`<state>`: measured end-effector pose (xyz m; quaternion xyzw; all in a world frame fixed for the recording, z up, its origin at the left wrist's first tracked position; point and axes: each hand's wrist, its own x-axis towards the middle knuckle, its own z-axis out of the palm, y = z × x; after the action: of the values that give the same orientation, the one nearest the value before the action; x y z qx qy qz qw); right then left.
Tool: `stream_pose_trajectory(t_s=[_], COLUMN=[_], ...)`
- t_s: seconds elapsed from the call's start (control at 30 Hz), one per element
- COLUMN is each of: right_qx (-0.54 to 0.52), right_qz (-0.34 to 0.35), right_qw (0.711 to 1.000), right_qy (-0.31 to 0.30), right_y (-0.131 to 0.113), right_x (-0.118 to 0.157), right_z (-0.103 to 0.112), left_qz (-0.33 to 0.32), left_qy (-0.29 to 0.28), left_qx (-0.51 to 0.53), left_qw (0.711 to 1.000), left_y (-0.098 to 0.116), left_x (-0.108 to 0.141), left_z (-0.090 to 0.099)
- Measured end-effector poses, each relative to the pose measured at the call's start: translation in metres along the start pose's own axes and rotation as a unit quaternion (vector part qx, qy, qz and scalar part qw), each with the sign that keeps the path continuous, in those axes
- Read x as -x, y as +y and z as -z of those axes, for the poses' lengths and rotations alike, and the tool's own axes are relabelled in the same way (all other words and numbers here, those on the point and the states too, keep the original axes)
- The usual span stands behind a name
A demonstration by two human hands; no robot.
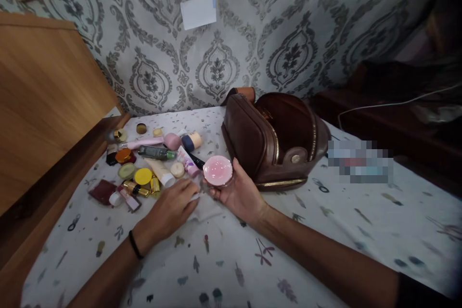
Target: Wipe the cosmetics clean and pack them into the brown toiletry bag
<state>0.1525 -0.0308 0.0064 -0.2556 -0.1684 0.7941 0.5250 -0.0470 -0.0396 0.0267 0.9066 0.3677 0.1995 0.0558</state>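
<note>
My right hand [245, 195] holds a round pink compact [217, 171] by its edge, its glossy face tilted up toward me. It is raised beside the front of a brown leather bag [241, 139] that stands unzipped. Lower and to the left, my left hand [175, 207] is closed with the fingertips pinched together. A small white edge shows at those fingertips; I cannot tell whether it is a separate thing or the sheet. Just beyond this hand lie a cream tube [160, 172], a small round pale jar [177, 170] and a white-and-pink tube [188, 161].
More cosmetics spread to the left: a yellow round tin [143, 176], a dark green bottle [153, 152], a pink sponge [172, 141] and a maroon pouch [102, 192]. A wooden cabinet [46, 96] borders the left. Patterned wallpaper rises behind; a blurred patch lies right of the bag.
</note>
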Motion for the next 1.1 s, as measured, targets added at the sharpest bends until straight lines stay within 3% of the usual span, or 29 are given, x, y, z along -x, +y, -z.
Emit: stream_pose_trajectory(t_s=[0.17, 0.27, 0.37, 0.43, 0.5, 0.57, 0.67, 0.73, 0.87, 1.1], right_qx=[0.029, 0.081, 0.11, 0.104, 0.096, 0.088, 0.061, 0.042, 0.031, 0.045], right_qz=[0.029, 0.062, 0.085, 0.08, 0.073, 0.066, 0.048, 0.041, 0.03, 0.001], right_qw=[0.999, 0.994, 0.988, 0.988, 0.989, 0.988, 0.988, 0.99, 0.994, 0.996], right_qy=[-0.009, -0.046, -0.074, -0.08, -0.089, -0.107, -0.132, -0.129, -0.096, -0.074], right_y=[0.008, 0.014, 0.019, 0.02, 0.019, 0.015, 0.009, 0.006, 0.005, 0.008], right_x=[-0.002, 0.001, 0.006, 0.009, 0.01, 0.013, 0.017, 0.02, 0.019, 0.012], right_z=[0.0, -0.004, -0.005, -0.005, -0.006, -0.008, -0.012, -0.014, -0.011, -0.004], left_qz=[0.056, -0.019, -0.128, -0.144, -0.097, 0.001, 0.145, 0.184, 0.187, 0.107], left_qy=[0.17, 0.231, 0.202, 0.191, 0.192, 0.187, 0.179, 0.181, 0.168, 0.123], left_qx=[0.033, 0.016, -0.024, -0.036, -0.018, 0.02, 0.09, 0.13, 0.158, 0.1], left_qw=[0.983, 0.973, 0.971, 0.97, 0.976, 0.982, 0.969, 0.957, 0.955, 0.982], left_y=[0.008, 0.025, 0.035, 0.035, 0.028, 0.02, 0.012, 0.011, 0.013, 0.008], left_x=[-0.004, -0.01, -0.019, -0.025, -0.03, -0.033, -0.031, -0.027, -0.018, -0.011], left_z=[0.011, 0.008, -0.001, -0.007, -0.01, -0.012, -0.015, -0.019, -0.026, -0.035])
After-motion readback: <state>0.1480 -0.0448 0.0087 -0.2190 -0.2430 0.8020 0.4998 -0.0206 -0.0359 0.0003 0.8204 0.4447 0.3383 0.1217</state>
